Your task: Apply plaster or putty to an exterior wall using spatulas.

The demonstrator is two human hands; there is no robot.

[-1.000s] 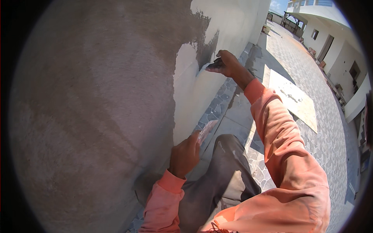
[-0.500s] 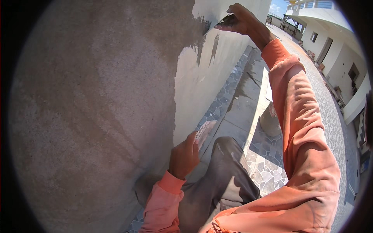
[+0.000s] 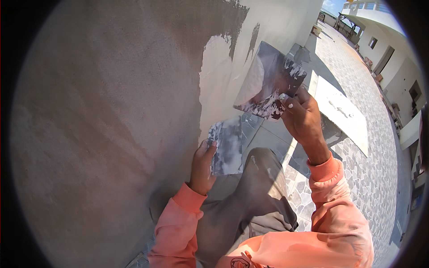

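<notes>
My right hand (image 3: 303, 117) grips a broad, thin putty blade (image 3: 269, 78) at its lower right corner. White putty is smeared over the blade's lower and right edges, and spots of it sit on my fingers. Lower and to the left, my left hand (image 3: 203, 163) pinches a smaller flat putty blade (image 3: 227, 147) by its left edge; its shiny face bears a thin whitish film. The two blades are apart. Beside both hands rises a wall, part bare grey-brown cement (image 3: 111, 111) and part smooth white coat (image 3: 219, 85), with a ragged border between them.
A white board (image 3: 342, 111) with dabs of putty lies raised off the ground at my right. Stone-patterned paving (image 3: 373, 178) runs along the wall and away. My bent knee (image 3: 263, 165) is below the blades. A white building (image 3: 393, 58) stands far right.
My right hand has come down and away from the upper wall, turning its blade face into view. My left hand has tilted the smaller blade so its flat face shows.
</notes>
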